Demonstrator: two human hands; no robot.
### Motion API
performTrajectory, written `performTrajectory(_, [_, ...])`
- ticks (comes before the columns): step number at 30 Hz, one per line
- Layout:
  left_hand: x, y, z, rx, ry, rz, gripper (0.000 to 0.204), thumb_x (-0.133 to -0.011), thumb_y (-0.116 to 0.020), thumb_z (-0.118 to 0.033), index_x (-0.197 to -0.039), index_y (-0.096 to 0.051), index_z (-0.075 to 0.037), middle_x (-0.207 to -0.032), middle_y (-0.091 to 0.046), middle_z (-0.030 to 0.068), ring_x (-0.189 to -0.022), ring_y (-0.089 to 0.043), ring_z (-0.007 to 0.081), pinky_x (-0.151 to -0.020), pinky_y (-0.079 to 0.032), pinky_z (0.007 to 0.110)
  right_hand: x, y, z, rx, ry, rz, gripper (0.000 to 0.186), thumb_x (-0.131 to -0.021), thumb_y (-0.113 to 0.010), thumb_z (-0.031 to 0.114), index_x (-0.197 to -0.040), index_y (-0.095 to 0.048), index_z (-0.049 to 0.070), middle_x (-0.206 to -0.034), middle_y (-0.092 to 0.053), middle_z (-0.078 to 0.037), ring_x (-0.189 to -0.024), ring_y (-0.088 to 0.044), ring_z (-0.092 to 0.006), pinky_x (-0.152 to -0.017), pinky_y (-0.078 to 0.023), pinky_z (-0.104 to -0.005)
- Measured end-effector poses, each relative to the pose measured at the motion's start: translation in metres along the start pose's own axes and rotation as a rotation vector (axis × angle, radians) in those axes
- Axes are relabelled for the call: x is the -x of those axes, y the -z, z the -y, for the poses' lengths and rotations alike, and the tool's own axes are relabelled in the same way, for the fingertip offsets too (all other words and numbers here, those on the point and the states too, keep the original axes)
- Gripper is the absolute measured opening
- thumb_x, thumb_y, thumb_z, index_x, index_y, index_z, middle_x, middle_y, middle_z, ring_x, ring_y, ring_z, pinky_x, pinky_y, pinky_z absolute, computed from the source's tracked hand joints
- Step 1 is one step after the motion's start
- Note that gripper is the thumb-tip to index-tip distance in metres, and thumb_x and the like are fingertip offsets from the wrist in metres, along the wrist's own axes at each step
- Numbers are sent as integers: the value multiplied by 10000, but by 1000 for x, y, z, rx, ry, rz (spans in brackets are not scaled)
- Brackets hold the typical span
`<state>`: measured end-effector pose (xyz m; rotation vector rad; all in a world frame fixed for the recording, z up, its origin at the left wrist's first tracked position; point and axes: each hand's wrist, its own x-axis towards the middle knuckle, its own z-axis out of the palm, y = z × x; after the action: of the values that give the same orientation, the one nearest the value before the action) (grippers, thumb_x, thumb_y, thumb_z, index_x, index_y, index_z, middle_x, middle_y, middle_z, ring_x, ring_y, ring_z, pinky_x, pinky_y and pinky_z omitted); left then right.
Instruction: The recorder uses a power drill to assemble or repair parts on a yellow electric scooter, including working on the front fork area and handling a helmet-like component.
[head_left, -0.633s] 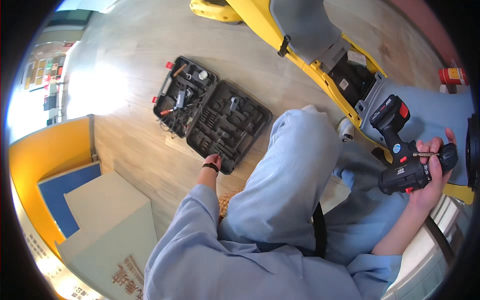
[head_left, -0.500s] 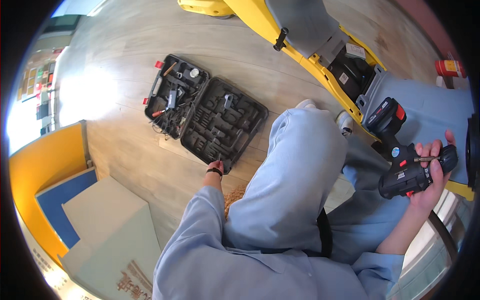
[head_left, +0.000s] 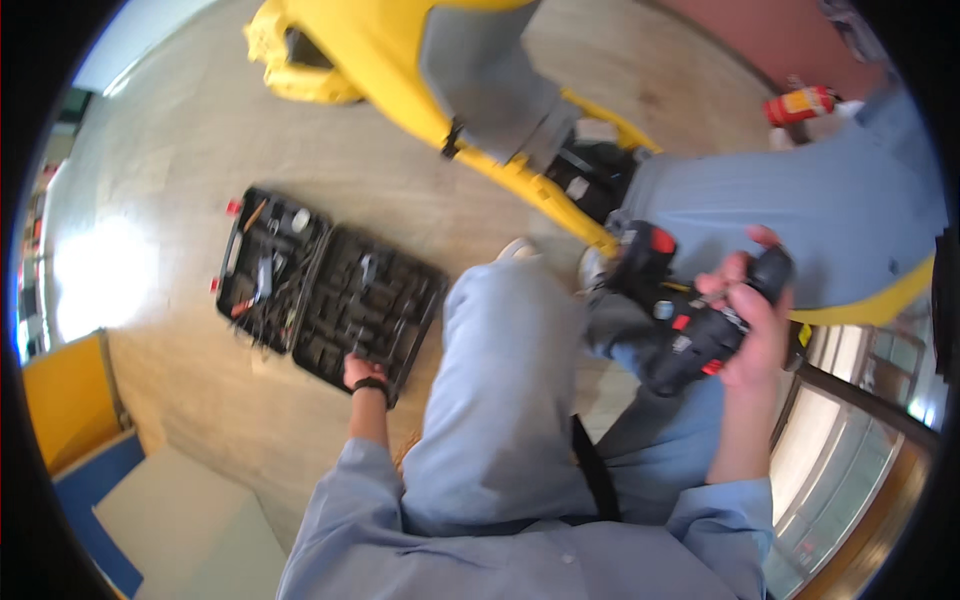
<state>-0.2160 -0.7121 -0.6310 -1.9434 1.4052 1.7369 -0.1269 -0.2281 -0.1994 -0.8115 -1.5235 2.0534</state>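
My right hand grips a black cordless drill with red buttons around its chuck end, above my right leg. A thin metal bit lies under the fingers of that hand, against the drill. The drill's battery end points away from me. On the floor to the left is an opened black tool case. My left hand reaches over its near edge, fingers pinched together at the moulded slots. Blur hides what is between them, if anything.
Loose tools and cables fill the case's left half. Ahead and right stands a yellow and grey machine with an open compartment. A red fire extinguisher is at far right. Pale box-like panels stand at lower left.
The whole view has swung, so case and machine appear farther left and the picture is blurred. My left hand is slightly deeper into the case. The drill stays in my right hand.
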Motion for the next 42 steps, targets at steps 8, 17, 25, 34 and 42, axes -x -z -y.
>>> performTrajectory(8, [480,-102,-85,-459,-1148,1552,413,-844,-613,-235,-1181,-515,-18,-1074,-576,74,-934,-550,154,-819,-431,292,-15,-31,49,-243,13,109,521,-747,-647,14,-1229,-452,53,-843,-577,-64,-709,-573,-152,-677,-484,-294])
performTrajectory(17, [585,-165,21,-709,-1313,2030,894,-608,-848,-171,-1331,-342,-26,-1202,-477,100,-1101,-497,196,-918,-447,330,-48,-6,44,-249,275,228,539,-746,-627,-21,-1244,-435,55,-775,-578,-61,-709,-565,-132,-680,-486,-282])
performTrajectory(25, [574,-174,57,-667,-402,1987,908,-696,-755,-50,-1426,-216,-56,-1300,-394,71,-1214,-406,179,-1007,-381,337,-59,18,37,-216,158,203,568,-711,-627,-35,-1241,-452,71,-855,-550,-43,-781,-568,-119,-723,-495,-278])
performTrajectory(34, [576,-173,61,-713,-765,1938,952,-704,-755,-120,-1450,-171,-31,-1250,-409,92,-1161,-430,204,-981,-386,336,-77,44,51,-386,-6,316,572,-733,-617,69,-1268,-421,110,-834,-548,-57,-891,-582,-215,-784,-486,-352])
performTrajectory(42, [565,-159,61,-944,-345,1757,662,-708,-770,-91,-1288,-454,-40,-862,-541,-20,-748,-515,55,-670,-451,226,-90,66,57,-549,191,225,425,-792,-569,53,-1198,-455,104,-888,-559,-18,-855,-553,-186,-806,-404,-340])
